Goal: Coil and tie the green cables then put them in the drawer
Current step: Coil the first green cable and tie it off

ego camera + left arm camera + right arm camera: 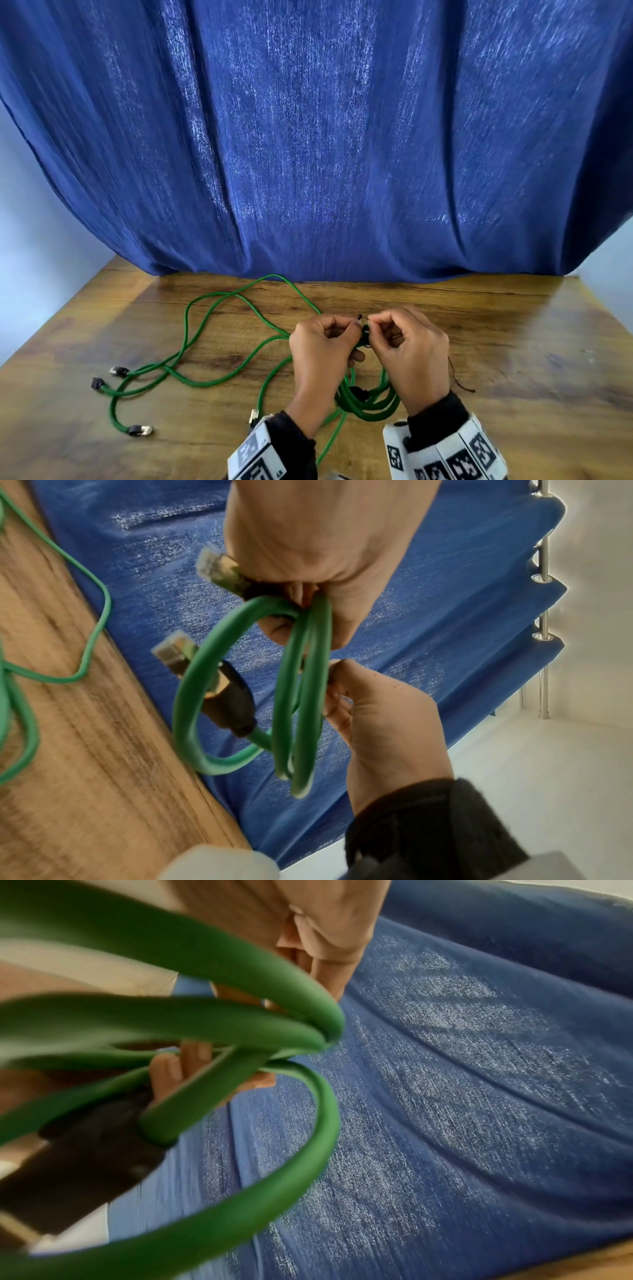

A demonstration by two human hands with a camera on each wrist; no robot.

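Observation:
A coiled green cable (368,404) hangs between my two hands above the wooden table (496,325). My left hand (351,327) grips the top of the coil (301,696), fingers curled round its loops. My right hand (375,322) pinches a thin black tie (363,318) at the coil's top, fingertip to fingertip with the left. Two plugs (192,666) of this cable stick out beside the loops. In the right wrist view the coil (240,1015) fills the left side, close and blurred. More green cables (205,342) lie loose on the table to the left. No drawer is in view.
A blue curtain (308,137) hangs along the table's far edge. The loose cables' plugs (119,371) lie near the left front of the table. A thin black strand (459,383) lies on the wood by my right wrist.

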